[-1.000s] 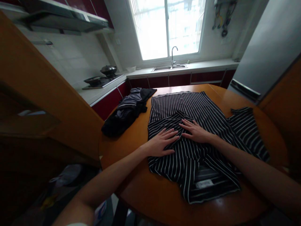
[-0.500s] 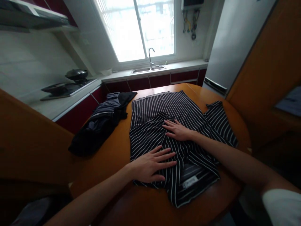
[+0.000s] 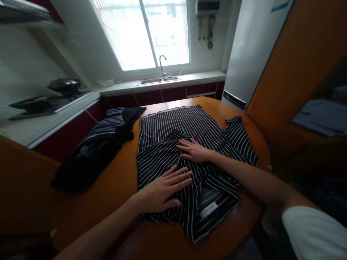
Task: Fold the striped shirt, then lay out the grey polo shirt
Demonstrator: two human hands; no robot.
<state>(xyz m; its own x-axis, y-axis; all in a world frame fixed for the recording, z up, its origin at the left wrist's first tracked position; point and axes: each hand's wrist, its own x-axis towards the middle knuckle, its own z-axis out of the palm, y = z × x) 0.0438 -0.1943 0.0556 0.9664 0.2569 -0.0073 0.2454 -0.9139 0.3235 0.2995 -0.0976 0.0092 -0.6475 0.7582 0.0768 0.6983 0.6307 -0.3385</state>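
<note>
A black shirt with white stripes lies spread on the wooden table, its collar end and white label towards me. One sleeve is folded over the body on the left; the other reaches out to the right. My left hand rests flat on the near left part of the shirt, fingers spread. Further up, near the middle of the cloth, my right hand lies palm down with fingers stretched out. Neither hand grips the fabric.
Dark crumpled clothing lies along the table's left side. Beyond the table are a counter with a sink, a stove with a wok at left and a fridge at right. Papers sit on a shelf at far right.
The view has turned slightly to the right, so everything appears shifted left. Both hands stay at about the same places on the shirt, which looks unchanged.
</note>
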